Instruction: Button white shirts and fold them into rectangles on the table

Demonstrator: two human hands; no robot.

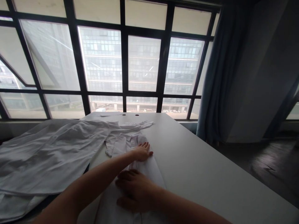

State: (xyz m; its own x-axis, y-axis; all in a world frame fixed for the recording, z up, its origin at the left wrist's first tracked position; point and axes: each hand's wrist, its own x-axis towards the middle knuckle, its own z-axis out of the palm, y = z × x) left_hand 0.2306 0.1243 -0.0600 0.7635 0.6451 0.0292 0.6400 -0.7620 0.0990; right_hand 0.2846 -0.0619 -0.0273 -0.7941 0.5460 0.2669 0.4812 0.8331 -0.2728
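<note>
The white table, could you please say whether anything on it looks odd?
No spill or damage shows. The white cloth on the left looks untidy: it lies in loose folds, beside the smoother white garment beneath the left hand and right hand.

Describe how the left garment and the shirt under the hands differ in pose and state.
The left garment spreads wide and rumpled; the shirt lies narrower and flatter. The shirt has the left hand on it and the right hand over it; the left garment has neither. Both are white.
</note>
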